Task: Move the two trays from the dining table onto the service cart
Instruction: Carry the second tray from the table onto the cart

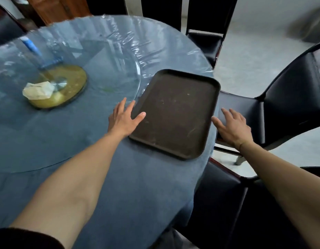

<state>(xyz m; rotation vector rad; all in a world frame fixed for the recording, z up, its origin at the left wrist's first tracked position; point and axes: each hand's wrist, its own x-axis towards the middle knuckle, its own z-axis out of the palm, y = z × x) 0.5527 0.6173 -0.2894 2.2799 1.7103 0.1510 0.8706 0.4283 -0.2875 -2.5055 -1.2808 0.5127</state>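
Black chairs [274, 112] round the blue-clothed table [119, 177] — pale floor [254, 56], wooden cabinet [56, 8] behind

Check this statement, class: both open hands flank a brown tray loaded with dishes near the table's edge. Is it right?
Not quite. In the head view the brown tray is empty, carrying no dishes. The rest holds: the left hand and right hand are open on either side of it, near the table's edge.

There is one camera, worn on the person's head. It looks forward and down, from close above the round tabletop [69, 133]. Both arms reach out from the bottom edge. Chairs [288, 97] and floor show at the right.
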